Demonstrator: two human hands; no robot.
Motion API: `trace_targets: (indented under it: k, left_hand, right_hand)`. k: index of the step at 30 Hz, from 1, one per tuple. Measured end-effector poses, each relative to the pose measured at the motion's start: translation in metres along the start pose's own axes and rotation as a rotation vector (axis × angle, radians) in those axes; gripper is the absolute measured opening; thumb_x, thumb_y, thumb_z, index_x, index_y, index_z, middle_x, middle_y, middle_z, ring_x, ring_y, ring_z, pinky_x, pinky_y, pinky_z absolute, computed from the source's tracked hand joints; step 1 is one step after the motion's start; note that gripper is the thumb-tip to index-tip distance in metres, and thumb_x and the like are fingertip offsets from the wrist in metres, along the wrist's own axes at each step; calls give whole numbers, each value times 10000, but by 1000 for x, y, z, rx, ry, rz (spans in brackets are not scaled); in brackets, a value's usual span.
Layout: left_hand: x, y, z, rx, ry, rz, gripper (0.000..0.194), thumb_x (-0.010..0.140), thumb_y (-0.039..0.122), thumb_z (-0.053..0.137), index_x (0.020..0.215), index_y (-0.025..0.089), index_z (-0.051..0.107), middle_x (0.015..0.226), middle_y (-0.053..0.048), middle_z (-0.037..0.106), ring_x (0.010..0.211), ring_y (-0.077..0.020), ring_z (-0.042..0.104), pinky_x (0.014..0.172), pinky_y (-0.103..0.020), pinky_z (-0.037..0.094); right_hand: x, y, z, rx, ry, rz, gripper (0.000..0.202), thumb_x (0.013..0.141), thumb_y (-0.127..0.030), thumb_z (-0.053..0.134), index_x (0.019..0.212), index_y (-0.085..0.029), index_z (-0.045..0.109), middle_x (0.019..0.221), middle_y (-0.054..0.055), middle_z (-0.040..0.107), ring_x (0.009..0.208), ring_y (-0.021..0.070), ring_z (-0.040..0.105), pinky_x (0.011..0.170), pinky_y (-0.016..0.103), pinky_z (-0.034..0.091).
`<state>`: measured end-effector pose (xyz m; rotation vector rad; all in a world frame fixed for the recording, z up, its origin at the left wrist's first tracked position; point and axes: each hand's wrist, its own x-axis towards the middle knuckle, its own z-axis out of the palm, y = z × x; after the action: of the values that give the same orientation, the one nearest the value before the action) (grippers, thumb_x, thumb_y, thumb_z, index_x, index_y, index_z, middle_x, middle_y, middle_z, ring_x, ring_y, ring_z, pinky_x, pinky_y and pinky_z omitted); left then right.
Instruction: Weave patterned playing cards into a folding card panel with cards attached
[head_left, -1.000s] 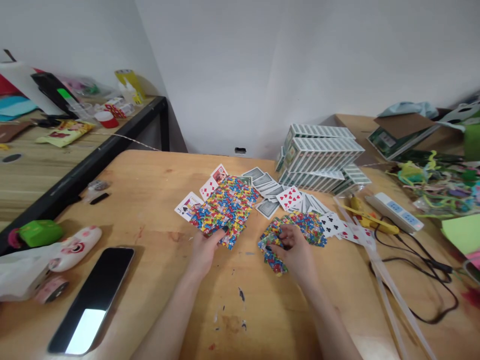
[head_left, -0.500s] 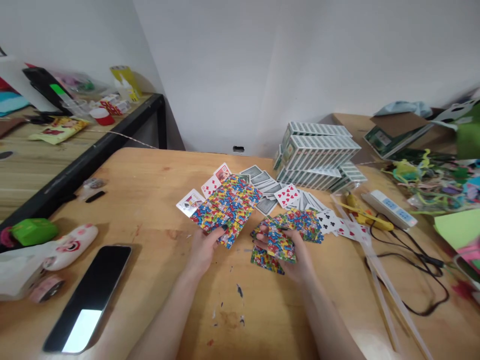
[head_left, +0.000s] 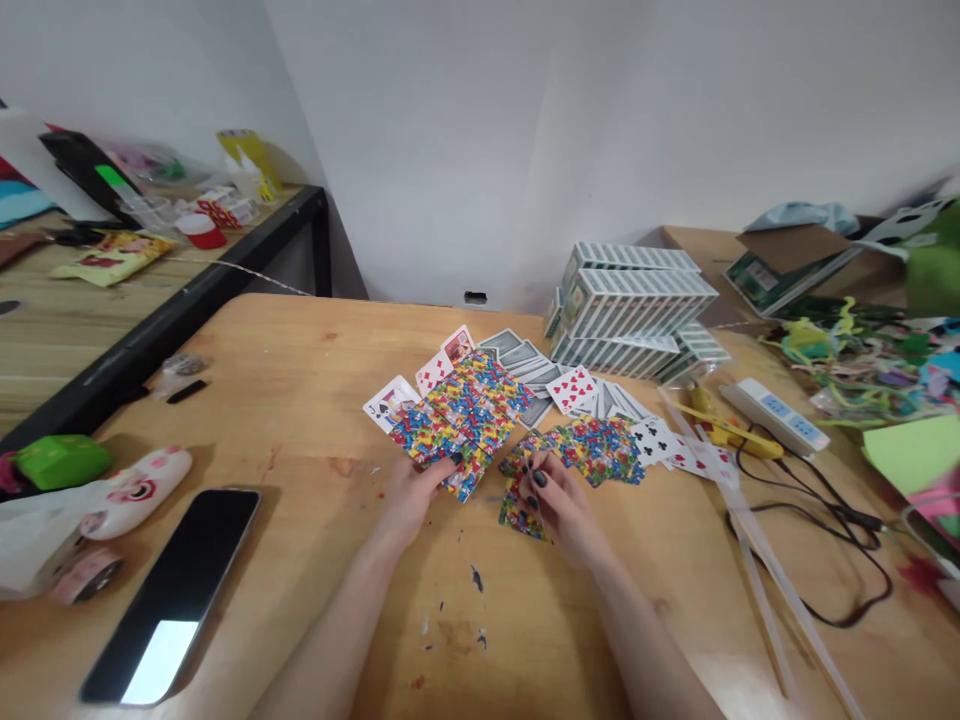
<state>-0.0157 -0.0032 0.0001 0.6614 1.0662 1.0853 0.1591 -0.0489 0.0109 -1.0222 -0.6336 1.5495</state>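
Observation:
My left hand grips a spread of playing cards with multicoloured patterned backs, its thumb lying on top. Past their far edge stick out a face-up jack of spades and face-up red cards. My right hand is closed, fingers curled and pinched at the near left end of a row of patterned cards on the table. What its fingertips hold, if anything, cannot be made out. Another patterned card lies partly beneath that hand.
Grey-backed cards and a face-up heart card lie beyond my hands. Behind them stand striped card boxes. A power strip, black cable and clear plastic strips lie right; a phone lies left.
The patterned card that my right hand held up is no longer seen in it, and its fingers have curled in. My left hand's cards have shifted slightly right.

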Motion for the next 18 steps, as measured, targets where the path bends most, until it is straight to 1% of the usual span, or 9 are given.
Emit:
trace_targets:
  k: [3, 6, 8, 10, 13, 16, 18]
  left_hand:
    - [1, -1, 0, -13, -2, 6, 236, 581, 208, 698, 808, 162, 652, 798, -20, 698, 735, -178, 635, 663, -274, 492]
    - [1, 1, 2, -63, 20, -10, 265, 548, 183, 716, 799, 156, 634, 791, -18, 693, 719, -172, 635, 658, -278, 498]
    - [0, 2, 4, -104, 47, -20, 305, 534, 186, 724, 820, 154, 622, 785, -18, 687, 710, -173, 634, 648, -285, 502]
    - [0, 3, 5, -119, 72, -24, 345, 527, 209, 729, 848, 155, 612, 797, -22, 682, 708, -181, 633, 629, -297, 505]
    - [0, 5, 6, -92, 92, -17, 354, 522, 239, 733, 841, 160, 603, 809, -19, 678, 707, -185, 632, 631, -310, 504]
    - [1, 4, 5, -69, 93, -1, 345, 528, 253, 732, 833, 168, 594, 803, -13, 678, 721, -187, 632, 662, -323, 499]
    - [2, 2, 4, -54, 87, 2, 343, 542, 264, 727, 842, 170, 588, 813, -18, 679, 739, -196, 631, 675, -336, 496]
  right_hand:
    - [3, 3, 0, -61, 49, 15, 381, 611, -277, 725, 875, -238, 453, 677, -64, 529, 445, 55, 445, 353, 143, 344]
    - [7, 7, -2, -66, 119, 5, 491, 585, -267, 738, 990, -239, 461, 753, -27, 601, 511, 98, 529, 417, 200, 442]
    - [9, 9, -5, -79, 150, -11, 464, 594, -278, 728, 996, -206, 509, 814, 13, 632, 563, 124, 563, 464, 235, 472]
    - [10, 10, -7, -106, 164, -23, 382, 622, -302, 704, 954, -175, 563, 820, 36, 647, 552, 126, 561, 451, 233, 459]
    - [10, 11, -10, -121, 187, -50, 324, 649, -326, 676, 921, -168, 601, 772, 33, 661, 529, 128, 561, 442, 230, 442]
    - [11, 11, -10, -95, 207, -73, 304, 642, -325, 677, 900, -176, 614, 748, 25, 667, 535, 135, 572, 449, 228, 435]
    - [11, 10, -10, -81, 211, -63, 307, 637, -331, 677, 894, -176, 615, 748, 27, 669, 532, 137, 572, 450, 231, 435]
